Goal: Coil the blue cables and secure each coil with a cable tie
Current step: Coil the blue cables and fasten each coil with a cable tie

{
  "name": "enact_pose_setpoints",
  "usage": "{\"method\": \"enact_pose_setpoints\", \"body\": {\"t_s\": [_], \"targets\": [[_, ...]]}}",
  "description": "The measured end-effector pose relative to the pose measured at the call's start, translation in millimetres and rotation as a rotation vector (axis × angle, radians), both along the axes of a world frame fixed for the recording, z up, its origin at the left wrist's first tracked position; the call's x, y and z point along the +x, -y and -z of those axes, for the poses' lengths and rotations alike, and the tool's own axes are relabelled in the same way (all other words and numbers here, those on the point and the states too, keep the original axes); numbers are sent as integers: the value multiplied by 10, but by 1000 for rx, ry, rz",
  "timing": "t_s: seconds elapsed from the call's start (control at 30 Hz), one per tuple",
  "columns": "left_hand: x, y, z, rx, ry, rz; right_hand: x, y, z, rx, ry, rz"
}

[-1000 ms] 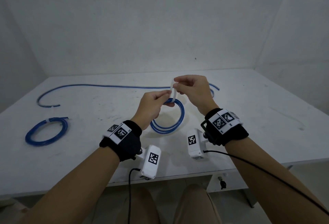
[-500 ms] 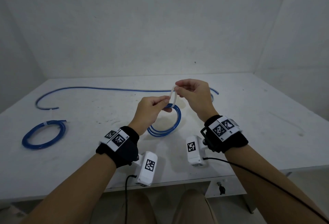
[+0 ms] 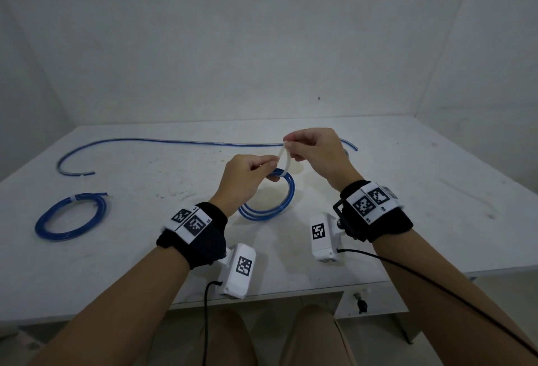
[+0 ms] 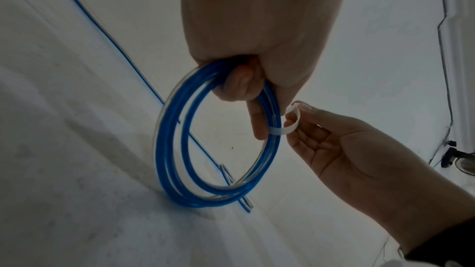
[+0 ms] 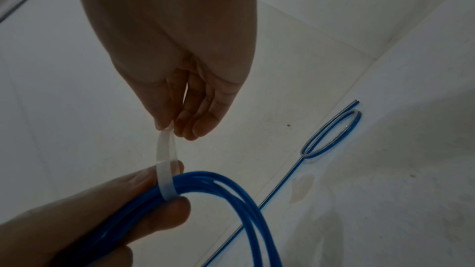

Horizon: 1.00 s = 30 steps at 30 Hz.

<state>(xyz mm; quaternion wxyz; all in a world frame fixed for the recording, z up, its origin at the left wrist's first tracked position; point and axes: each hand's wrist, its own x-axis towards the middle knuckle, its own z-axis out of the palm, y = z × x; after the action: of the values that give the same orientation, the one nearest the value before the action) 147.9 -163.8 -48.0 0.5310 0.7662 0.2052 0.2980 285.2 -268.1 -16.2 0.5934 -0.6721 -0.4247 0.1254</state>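
My left hand (image 3: 263, 165) grips a blue cable coil (image 3: 272, 208) by its top and holds it upright over the white table (image 3: 407, 220); the coil (image 4: 174, 159) hangs below the curled fingers (image 4: 239, 84). A white cable tie (image 3: 285, 163) loops around the coil's strands just right of my left thumb. My right hand (image 3: 291, 147) pinches the tie's upper end between thumb and forefinger; the tie (image 5: 165, 161) runs down from the right fingertips (image 5: 180, 127) to the coil (image 5: 231, 190). The tie (image 4: 285, 127) forms a loose loop.
A tied blue coil (image 3: 70, 218) lies at the table's left. A long loose blue cable (image 3: 174, 142) runs across the back of the table, its end (image 5: 331, 135) curled into a small loop. Walls enclose the table behind and on the right.
Both hands have stayed over the table's middle with the coil and tie. The tie's loop now arches a bit wider and higher above the coil.
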Motion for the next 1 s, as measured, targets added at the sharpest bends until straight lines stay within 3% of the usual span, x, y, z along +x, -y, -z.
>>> {"method": "enact_pose_setpoints", "body": {"t_s": [0.13, 0.43, 1.0], "targets": [[13, 9, 7, 2, 17, 3, 3, -14, -8, -72, 47, -64], [-24, 20, 27, 45, 25, -19, -10, -24, 81, -26, -116, -69], [-23, 44, -16, 227, 72, -74, -44, -29, 109, -51, -136, -206]]}}
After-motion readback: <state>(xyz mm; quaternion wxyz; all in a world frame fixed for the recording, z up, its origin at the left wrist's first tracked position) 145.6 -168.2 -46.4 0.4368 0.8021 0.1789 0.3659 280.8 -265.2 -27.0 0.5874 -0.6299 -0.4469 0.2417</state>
